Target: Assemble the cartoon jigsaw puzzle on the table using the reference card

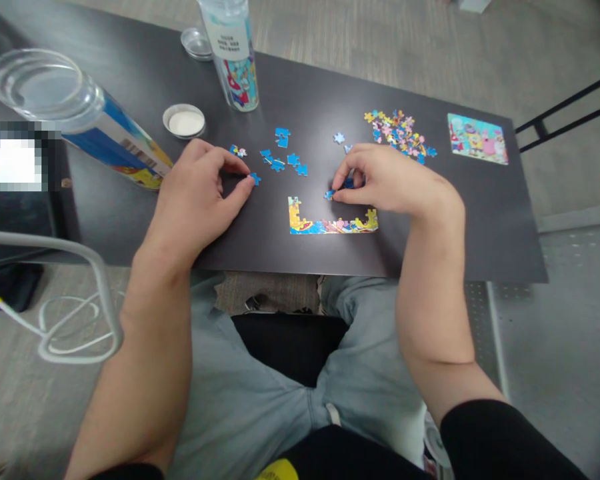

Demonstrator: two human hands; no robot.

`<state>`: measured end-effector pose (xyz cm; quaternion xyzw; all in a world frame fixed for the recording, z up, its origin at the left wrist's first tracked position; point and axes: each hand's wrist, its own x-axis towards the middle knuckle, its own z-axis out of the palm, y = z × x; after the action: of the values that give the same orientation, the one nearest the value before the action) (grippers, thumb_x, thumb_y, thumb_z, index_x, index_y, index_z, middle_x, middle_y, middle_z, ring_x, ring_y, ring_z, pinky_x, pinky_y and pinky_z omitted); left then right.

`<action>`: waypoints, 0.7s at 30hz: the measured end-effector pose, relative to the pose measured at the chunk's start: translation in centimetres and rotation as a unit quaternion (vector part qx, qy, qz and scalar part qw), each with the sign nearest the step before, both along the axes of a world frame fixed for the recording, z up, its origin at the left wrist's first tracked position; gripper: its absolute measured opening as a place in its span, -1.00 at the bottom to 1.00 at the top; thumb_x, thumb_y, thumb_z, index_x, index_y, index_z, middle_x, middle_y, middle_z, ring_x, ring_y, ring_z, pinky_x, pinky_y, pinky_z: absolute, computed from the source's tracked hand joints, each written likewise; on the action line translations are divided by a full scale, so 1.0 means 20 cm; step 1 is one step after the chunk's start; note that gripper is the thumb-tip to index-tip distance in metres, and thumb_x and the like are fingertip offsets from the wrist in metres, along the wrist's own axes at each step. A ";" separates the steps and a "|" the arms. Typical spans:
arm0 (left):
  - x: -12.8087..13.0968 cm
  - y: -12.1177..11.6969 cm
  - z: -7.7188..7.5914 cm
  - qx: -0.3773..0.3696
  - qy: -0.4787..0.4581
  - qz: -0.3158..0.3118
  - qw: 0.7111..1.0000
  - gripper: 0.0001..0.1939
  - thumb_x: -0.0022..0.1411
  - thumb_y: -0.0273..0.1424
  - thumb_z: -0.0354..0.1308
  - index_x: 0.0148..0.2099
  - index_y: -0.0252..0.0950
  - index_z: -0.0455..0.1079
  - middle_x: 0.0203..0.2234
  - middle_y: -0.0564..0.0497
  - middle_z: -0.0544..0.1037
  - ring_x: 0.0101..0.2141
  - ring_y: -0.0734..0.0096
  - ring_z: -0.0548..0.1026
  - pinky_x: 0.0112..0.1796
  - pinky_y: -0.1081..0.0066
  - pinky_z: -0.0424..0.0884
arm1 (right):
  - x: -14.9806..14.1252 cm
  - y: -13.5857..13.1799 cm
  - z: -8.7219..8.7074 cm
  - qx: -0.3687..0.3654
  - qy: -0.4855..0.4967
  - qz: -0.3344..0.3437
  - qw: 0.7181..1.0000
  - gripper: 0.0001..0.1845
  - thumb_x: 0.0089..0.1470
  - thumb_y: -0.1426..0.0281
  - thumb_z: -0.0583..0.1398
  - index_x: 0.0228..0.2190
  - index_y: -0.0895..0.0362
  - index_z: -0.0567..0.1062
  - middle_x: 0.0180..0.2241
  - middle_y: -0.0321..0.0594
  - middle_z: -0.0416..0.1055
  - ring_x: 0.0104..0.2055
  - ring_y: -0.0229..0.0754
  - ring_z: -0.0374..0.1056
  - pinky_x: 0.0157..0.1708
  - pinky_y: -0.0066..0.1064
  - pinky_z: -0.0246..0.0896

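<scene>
At the left of the table, my left hand (200, 193) is closed, thumb and index fingertips on a blue jigsaw piece (256, 179). My right hand (380, 179) pinches another blue jigsaw piece (329, 195) just above the partly joined puzzle border (330, 227). That border forms a bottom row with a taller left side and a short right side. Between the hands lie several loose blue pieces (293, 160), some of them joined. A multicoloured piece (239, 151) rests beyond my left fingers. Another blue piece is partly hidden under my right hand.
A heap of mixed pieces (400, 133) lies beyond my right hand, with a picture card (479, 139) to its right. Two clear tubes (237, 73) (115, 133) stand at the left, near a round lid (184, 121) and another lid (196, 43). A grey cable loop (100, 280) hangs at lower left.
</scene>
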<state>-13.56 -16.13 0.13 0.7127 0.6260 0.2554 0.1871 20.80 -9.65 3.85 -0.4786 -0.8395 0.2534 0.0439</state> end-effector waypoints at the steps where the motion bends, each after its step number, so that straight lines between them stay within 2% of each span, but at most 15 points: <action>1: 0.00 0.00 0.00 0.002 -0.001 0.001 1.000 -0.82 0.57 -0.13 0.36 0.08 -0.04 0.66 -0.03 -0.01 0.57 -0.13 0.16 0.53 0.06 0.01 0.54 | 0.01 0.00 0.01 -0.005 -0.008 -0.004 1.000 -0.88 0.36 0.29 0.63 -0.15 0.02 0.86 -0.10 -0.15 0.70 -0.10 0.02 0.59 -0.01 -0.10 0.48; 4: 0.01 0.00 0.00 0.009 -0.005 0.004 1.000 -0.78 0.53 -0.14 0.35 0.07 -0.09 0.68 -0.05 -0.03 0.52 -0.18 0.18 0.47 0.02 -0.02 0.48 | 0.05 -0.01 0.05 -0.012 -0.025 -0.015 0.999 -0.91 0.34 0.33 0.61 -0.17 0.02 0.86 -0.07 -0.14 0.74 -0.10 0.00 0.62 -0.02 -0.13 0.48; 7: 0.01 0.01 0.00 0.002 -0.005 0.007 1.000 -0.80 0.48 -0.12 0.34 0.03 -0.04 0.64 -0.11 -0.03 0.46 -0.14 0.11 0.48 0.03 -0.04 0.46 | 0.09 -0.02 0.07 -0.029 -0.031 -0.024 0.999 -0.91 0.33 0.32 0.60 -0.20 0.02 0.84 -0.08 -0.17 0.76 -0.11 -0.02 0.64 -0.01 -0.13 0.49; 12: 0.01 0.02 0.02 -0.011 -0.010 -0.006 1.000 -0.79 0.52 -0.05 0.34 0.00 -0.02 0.59 -0.17 -0.01 0.33 -0.13 0.08 0.43 0.04 -0.09 0.39 | 0.16 -0.04 0.04 -0.056 0.002 -0.062 0.997 -0.77 0.32 0.18 0.65 -0.11 -0.02 0.84 -0.21 -0.23 0.75 -0.17 -0.01 0.63 -0.06 -0.12 0.55; 15: 0.01 0.02 0.03 -0.011 -0.008 -0.016 1.000 -0.79 0.55 -0.06 0.34 0.00 -0.05 0.57 -0.19 -0.02 0.31 -0.12 0.04 0.42 0.03 -0.10 0.37 | 0.17 -0.05 0.03 -0.047 0.031 -0.058 0.997 -0.68 0.32 0.07 0.68 -0.08 -0.04 0.85 -0.16 -0.20 0.77 -0.13 0.02 0.64 -0.08 -0.11 0.59; 18: 0.00 0.02 0.03 -0.007 -0.004 -0.012 1.000 -0.79 0.56 -0.06 0.33 -0.01 -0.05 0.57 -0.20 -0.01 0.31 -0.14 0.05 0.40 0.01 -0.09 0.37 | 0.17 -0.05 0.02 -0.033 0.032 -0.042 0.998 -0.72 0.36 0.06 0.66 -0.14 -0.03 0.87 -0.07 -0.15 0.78 -0.09 0.03 0.68 -0.06 -0.10 0.60; 21: 0.01 0.02 0.04 -0.009 -0.002 -0.011 1.000 -0.76 0.60 -0.03 0.32 0.00 -0.06 0.56 -0.19 -0.01 0.31 -0.15 0.05 0.39 0.01 -0.08 0.34 | 0.19 -0.04 0.01 -0.027 0.019 -0.044 0.998 -0.74 0.41 0.08 0.63 -0.19 -0.02 0.88 -0.13 -0.14 0.78 -0.10 0.04 0.68 -0.04 -0.07 0.59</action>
<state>-13.44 -15.82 0.88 0.7173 0.6201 0.2487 0.1976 24.65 -10.55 4.11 -0.5115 -0.8094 0.2829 0.0576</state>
